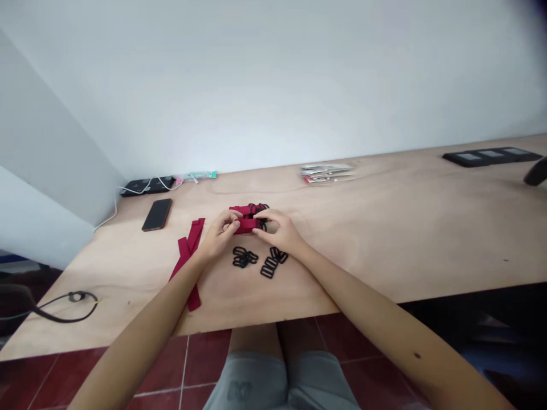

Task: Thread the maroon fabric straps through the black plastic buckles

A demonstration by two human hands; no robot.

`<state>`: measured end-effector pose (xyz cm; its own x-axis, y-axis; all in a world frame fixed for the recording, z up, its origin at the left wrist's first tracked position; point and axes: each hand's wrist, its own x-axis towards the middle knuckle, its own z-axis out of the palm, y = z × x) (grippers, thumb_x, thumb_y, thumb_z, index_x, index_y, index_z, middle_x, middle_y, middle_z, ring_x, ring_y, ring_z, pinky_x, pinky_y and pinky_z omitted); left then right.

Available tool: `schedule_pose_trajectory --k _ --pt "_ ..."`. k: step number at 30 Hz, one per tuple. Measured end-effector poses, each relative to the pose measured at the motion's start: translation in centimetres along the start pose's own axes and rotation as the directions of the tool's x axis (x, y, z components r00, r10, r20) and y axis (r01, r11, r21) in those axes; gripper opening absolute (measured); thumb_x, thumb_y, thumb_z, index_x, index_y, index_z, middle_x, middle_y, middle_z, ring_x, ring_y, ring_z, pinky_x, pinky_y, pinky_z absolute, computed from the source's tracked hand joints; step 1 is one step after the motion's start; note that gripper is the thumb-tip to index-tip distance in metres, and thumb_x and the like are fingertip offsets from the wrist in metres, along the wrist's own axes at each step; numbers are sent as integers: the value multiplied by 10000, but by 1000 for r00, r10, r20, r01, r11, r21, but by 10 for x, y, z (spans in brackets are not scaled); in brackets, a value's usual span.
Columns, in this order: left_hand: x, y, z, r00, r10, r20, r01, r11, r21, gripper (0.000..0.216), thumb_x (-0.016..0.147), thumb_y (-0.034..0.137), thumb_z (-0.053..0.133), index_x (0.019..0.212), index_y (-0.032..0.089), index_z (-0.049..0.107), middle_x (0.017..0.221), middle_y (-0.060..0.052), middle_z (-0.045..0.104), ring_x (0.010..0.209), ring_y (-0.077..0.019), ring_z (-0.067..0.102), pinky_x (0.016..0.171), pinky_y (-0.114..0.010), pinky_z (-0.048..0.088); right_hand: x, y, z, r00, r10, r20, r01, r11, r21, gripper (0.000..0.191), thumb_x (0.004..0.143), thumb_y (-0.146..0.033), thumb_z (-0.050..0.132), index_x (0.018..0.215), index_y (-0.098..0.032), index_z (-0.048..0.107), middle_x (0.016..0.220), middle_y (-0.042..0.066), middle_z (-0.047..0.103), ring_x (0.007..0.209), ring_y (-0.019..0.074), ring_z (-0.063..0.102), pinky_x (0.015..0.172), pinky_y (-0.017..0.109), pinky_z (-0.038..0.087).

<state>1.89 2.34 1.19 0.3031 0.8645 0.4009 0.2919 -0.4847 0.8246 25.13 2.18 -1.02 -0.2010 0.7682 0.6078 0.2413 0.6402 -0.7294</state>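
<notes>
A red strap [246, 226] with black fittings at its right end stretches between my two hands above the wooden table. My left hand [221, 230] pinches its left end between thumb and fingers. At the right end, my right hand [280, 229] grips it near a black buckle. Just behind lie more red straps [241, 210] with black buckles [258, 208], partly covered by my fingers. Nearer to me are a small heap of black hooks [244, 257] and several black slider buckles [269, 267]. Loose red strips [195, 234] lie left of my left hand, partly hidden by my forearm.
On the wooden table [384, 228], a phone [156, 214] lies at the left, with black boxes and a white cable [147, 186] behind it. Plastic packets [327, 172] rest by the wall. A black panel [491, 156] is far right, a black cable [68, 319] front left.
</notes>
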Motion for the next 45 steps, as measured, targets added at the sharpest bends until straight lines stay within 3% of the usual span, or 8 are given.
schedule_pose_trajectory --k 12,17,23,29,35,39,41,45 --pt "3 -9 3 984 -180 -8 174 960 -219 253 963 413 650 832 203 596 691 17 631 608 -132 547 634 -258 452 3 4 1 1000 16 -11 -15 998 62 213 933 -328 764 1116 -230 721 1117 76 744 1025 241 701 951 400 578" --pt "2 -14 3 977 -150 -149 153 988 7 202 887 356 736 786 190 682 728 -14 691 670 -160 617 655 -276 466 3 13 -1 999 -1 46 4 998 -60 170 922 -266 769 1082 -225 732 1124 85 766 1076 265 710 1006 431 554" --pt "-1 -13 7 988 -102 -118 137 933 333 98 876 285 739 839 194 742 846 -51 769 750 -200 666 735 -331 507 3 25 -2 991 50 124 -31 988 -152 152 916 -216 740 1067 -219 754 1118 92 786 1061 272 722 1013 450 537" --pt "1 -10 6 979 -86 -185 139 945 296 174 955 354 654 993 192 703 887 -47 738 733 -180 645 700 -312 506 1 30 -7 995 15 94 4 981 -196 150 869 -211 766 1018 -213 756 1068 83 751 1053 275 683 1000 448 520" --pt "-4 9 -42 989 -128 -80 149 903 403 346 970 437 624 1211 188 641 863 -39 716 780 -209 685 735 -321 529 1 25 -8 997 23 67 -12 987 -158 135 912 -250 736 1041 -214 748 1052 78 743 993 251 676 941 414 528" --pt "-32 14 -88 946 -323 -12 223 627 746 293 961 413 595 1152 194 627 996 -108 722 929 -309 709 795 -391 524 1 17 -7 996 13 83 -5 995 -98 153 998 -287 645 936 -202 757 928 67 727 861 217 659 834 368 527" --pt "-49 13 -102 915 -402 1 215 491 844 257 959 414 579 1064 187 634 1056 -149 692 928 -338 706 805 -416 525 -1 10 -6 989 3 150 4 999 -47 200 1024 -308 620 945 -198 768 920 67 745 846 211 669 813 353 527" --pt "-69 11 -108 911 -412 15 218 512 831 241 959 350 552 1117 184 627 1132 -154 649 957 -320 699 874 -416 539 -5 -8 -5 906 3 424 4 1000 -15 207 1015 -328 649 975 -196 803 886 58 748 754 184 646 729 318 519"
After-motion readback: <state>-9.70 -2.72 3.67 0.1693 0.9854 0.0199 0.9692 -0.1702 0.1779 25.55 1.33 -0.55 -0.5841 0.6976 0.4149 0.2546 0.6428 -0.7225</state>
